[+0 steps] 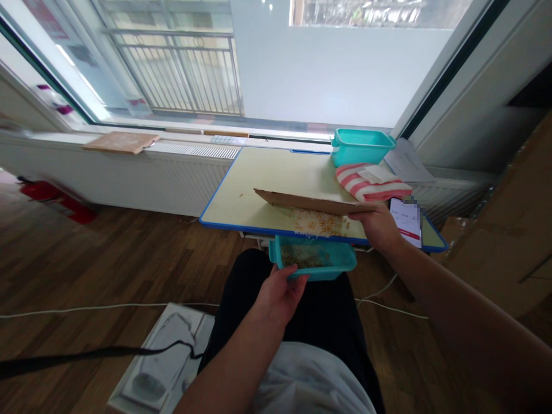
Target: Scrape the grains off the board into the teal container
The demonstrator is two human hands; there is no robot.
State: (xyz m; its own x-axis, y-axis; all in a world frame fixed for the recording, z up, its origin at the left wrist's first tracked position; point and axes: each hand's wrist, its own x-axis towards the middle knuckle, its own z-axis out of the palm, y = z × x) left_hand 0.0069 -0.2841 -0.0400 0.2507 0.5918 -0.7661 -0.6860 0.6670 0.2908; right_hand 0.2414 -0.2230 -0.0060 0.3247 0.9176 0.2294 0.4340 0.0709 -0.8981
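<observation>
My left hand [282,293] grips the near side of a turquoise plastic bin [332,275], held just under the table's front edge above my lap. Dark, mixed grains lie in the bin. With my right hand [379,227] I hold the right end of a flat cardboard piece [310,202], standing on its long edge across the table. Between the cardboard and the blue table rim is a heap of pale and yellow grains [317,221]. Some grains spill over the rim towards the bin.
A second turquoise bin [364,146] stands at the table's [276,167] back right, behind a red-and-white striped cloth [371,184]. A phone [406,221] lies by my right wrist. Left on the floor is a fire extinguisher [58,200]; a large carton [504,218] stands right.
</observation>
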